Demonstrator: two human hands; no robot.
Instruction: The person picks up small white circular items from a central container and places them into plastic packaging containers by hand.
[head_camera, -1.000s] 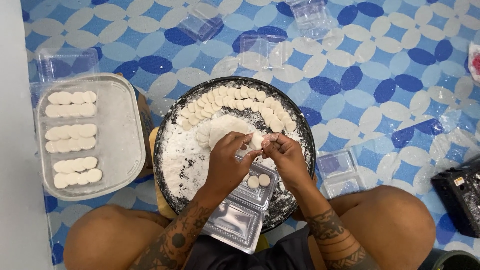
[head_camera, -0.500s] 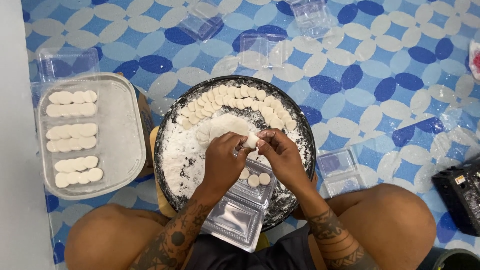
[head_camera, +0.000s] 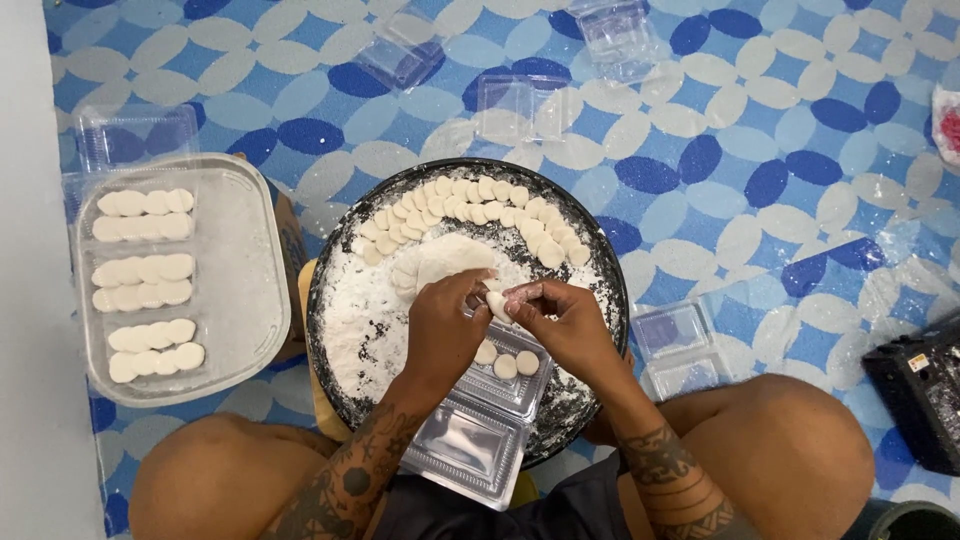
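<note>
The left hand (head_camera: 440, 330) and the right hand (head_camera: 565, 322) are meeting fingertip to fingertip, both pinching one small white dough disc (head_camera: 496, 303) between them, just above the near half of the round black floured tray (head_camera: 345, 262). Directly beneath the hands, an open clear clamshell box (head_camera: 468, 445) is lying across the tray's near rim, its far compartment holding three dough discs (head_camera: 506, 361) and its near half hanging over the edge toward the person's lap. Beyond the hands, a heap of flour and an arc of overlapping dough discs (head_camera: 470, 203) are crowding the tray's far rim, leaving loose flour open on the left side. To the left, well apart, a pale rectangular tray (head_camera: 245, 290) is carrying three rows of discs along its left part. An empty clear box (head_camera: 675, 345) is sitting just beside the black tray's right edge; more are lying scattered on the blue patterned floor mat (head_camera: 780, 180) farther out.
</note>
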